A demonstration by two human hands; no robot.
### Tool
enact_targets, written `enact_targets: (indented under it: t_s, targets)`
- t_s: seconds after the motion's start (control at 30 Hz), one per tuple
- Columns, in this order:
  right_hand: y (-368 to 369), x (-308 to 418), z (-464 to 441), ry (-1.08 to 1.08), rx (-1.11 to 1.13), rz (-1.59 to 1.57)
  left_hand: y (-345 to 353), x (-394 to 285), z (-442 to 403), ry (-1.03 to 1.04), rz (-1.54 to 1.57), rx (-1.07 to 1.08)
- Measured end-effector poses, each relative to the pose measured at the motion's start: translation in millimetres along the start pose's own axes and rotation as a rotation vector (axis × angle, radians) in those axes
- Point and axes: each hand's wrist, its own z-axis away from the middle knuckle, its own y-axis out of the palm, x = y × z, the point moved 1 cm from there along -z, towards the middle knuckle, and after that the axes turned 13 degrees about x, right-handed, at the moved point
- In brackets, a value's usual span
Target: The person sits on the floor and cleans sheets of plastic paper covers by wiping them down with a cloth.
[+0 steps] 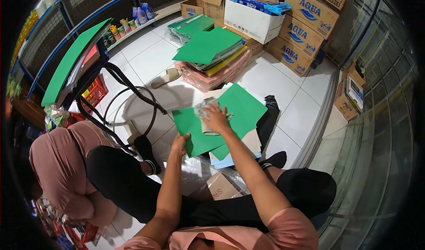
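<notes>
Low over the floor in front of me, my left hand (179, 144) pinches the lower left edge of a green folder (188, 124). My right hand (215, 118) presses a crumpled, light patterned cloth (206, 107) down on that folder, fingers spread over it. Part of the cloth hangs below the palm. Under and to the right lies another green sheet (250, 101), on a pile with cream and pale blue sheets (223, 162). A black plastic bag (268, 117) shows at the pile's right side.
Beyond stand stacks of green folders (210, 46) over pink plastic-wrapped packs (212, 79). A black-framed stool (116, 73) bears more folders (73, 66) at left. Another person (66, 166) sits beside me. Cartons (299, 33) line the back; a glass door (376, 170) is at right.
</notes>
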Motion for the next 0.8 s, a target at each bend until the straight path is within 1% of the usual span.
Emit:
enact_targets:
  t_s: [0.07, 0.17, 0.27, 0.4, 0.43, 0.5, 0.57, 0.6, 0.67, 0.73, 0.8]
  targets:
    - [-6.3, -28.8, -1.2, 0.166, -0.102, 0.071, 14.6, -11.2, 7.8, 0.019, 0.021, -0.012]
    - [-27.5, -64.9, 7.0, 0.378, -0.154, 0.076, 13.9, -12.8, 6.6, 0.013, 0.037, -0.002]
    - [-27.0, -88.3, 11.5, 0.428, -0.211, 0.073, 14.6, -14.2, 6.4, 0.001, 0.046, 0.012]
    - [-13.7, -81.1, 14.9, 0.457, -0.28, 0.256, 23.6, -15.4, 10.4, 0.015, 0.044, 0.002]
    - [-12.3, -69.7, 15.2, 0.376, -0.277, 0.223, 21.1, -13.5, 8.2, 0.013, 0.044, 0.002]
    - [-3.6, -39.4, 13.3, 0.212, -0.291, 0.151, 9.6, -7.3, -0.9, -0.053, 0.125, 0.062]
    - [18.5, -13.6, 6.0, -0.002, -0.295, 0.085, 2.4, -3.8, -8.0, -0.116, 0.206, 0.122]
    - [23.0, 4.4, 5.2, -0.088, -0.267, -0.031, 7.4, -7.8, -4.9, -0.114, 0.204, 0.123]
    - [38.4, 36.0, -1.4, -0.247, -0.225, -0.319, 36.4, -28.5, 14.9, -0.019, 0.315, 0.213]
    - [39.5, 65.0, 4.3, -0.296, -0.154, -0.554, 55.7, -40.6, 30.2, 0.073, 0.431, 0.301]
    - [34.4, 81.0, 12.9, -0.296, -0.152, -0.524, 46.6, -32.8, 27.1, 0.1, 0.464, 0.338]
